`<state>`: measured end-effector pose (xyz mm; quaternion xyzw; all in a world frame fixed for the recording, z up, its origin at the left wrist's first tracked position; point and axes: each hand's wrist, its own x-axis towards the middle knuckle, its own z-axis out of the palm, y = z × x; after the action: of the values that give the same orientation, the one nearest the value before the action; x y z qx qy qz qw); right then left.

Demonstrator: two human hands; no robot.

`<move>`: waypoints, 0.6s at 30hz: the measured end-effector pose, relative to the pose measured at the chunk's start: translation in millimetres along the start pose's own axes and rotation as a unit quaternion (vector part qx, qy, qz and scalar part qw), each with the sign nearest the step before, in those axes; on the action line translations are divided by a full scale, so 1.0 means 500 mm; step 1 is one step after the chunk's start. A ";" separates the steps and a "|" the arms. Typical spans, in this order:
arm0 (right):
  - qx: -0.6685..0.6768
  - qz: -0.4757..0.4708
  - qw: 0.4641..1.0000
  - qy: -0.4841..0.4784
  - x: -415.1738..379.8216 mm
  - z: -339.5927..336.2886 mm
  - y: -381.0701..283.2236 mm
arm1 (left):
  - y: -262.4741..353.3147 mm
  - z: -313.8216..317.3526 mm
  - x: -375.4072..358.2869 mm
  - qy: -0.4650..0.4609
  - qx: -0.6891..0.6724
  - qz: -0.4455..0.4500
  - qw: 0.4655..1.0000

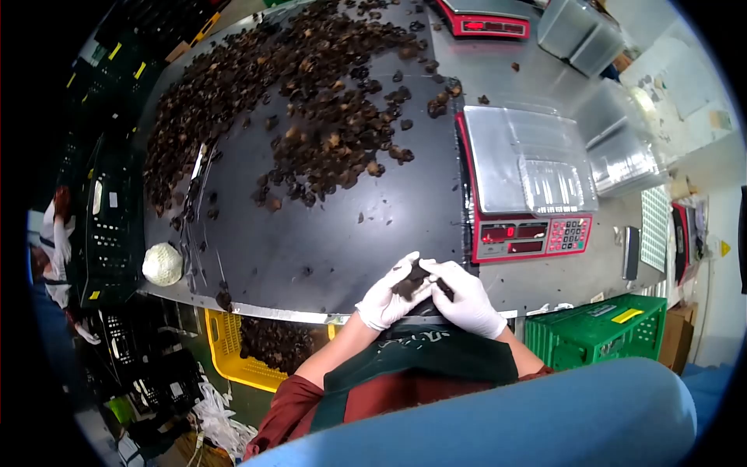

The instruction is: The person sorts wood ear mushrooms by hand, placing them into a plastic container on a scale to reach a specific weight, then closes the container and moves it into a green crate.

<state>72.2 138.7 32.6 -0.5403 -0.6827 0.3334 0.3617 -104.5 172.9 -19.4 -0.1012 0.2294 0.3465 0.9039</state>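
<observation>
My left hand (389, 297), in a white glove, holds a dark brown, mushroom-like piece (410, 282) at the table's front edge. Right beside it is my gloved right hand (467, 297), its fingers curled round another dark piece (445, 289). The two hands meet at the fingertips. Many similar dark pieces (327, 148) lie spread and heaped over the dark table top (264, 249). To the right of the hands stands a red scale (531, 247) showing 0, with a clear plastic tray (552, 187) on its plate.
A second red scale (490, 29) and stacked clear containers (580, 35) stand at the back right. A white ball-like object (163, 265) sits at the left corner. Below the edge are a yellow crate (224, 350) and a green crate (595, 331). Another person's arm (61, 233) shows far left.
</observation>
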 end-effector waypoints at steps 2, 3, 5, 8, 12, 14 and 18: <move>0.177 0.020 0.984 0.023 -0.010 0.028 0.052 | 0.007 -0.022 -0.005 0.025 -0.020 0.018 0.999; 0.304 0.197 0.932 -0.003 -0.008 0.012 0.026 | 0.012 -0.027 -0.005 -0.011 0.009 0.039 0.999; 0.576 0.274 0.769 0.045 -0.008 0.041 0.073 | 0.009 -0.029 0.001 0.015 0.023 0.114 0.993; 0.679 0.340 0.649 0.044 0.004 0.092 0.064 | 0.000 -0.012 0.003 0.064 0.296 0.239 0.923; 0.761 0.369 0.534 0.012 0.000 0.155 0.093 | -0.025 -0.002 0.012 0.025 0.765 0.404 0.502; 0.730 0.413 0.543 0.045 0.013 0.137 0.052 | -0.028 0.012 0.002 0.039 0.893 0.325 0.309; 0.697 0.396 0.594 0.067 0.012 0.160 0.081 | -0.031 0.058 -0.003 0.043 0.938 0.234 0.251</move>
<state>23.1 147.5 -42.0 -0.3620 0.0652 0.7809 0.5049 -85.0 170.2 7.1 0.8614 0.4453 0.0786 0.2314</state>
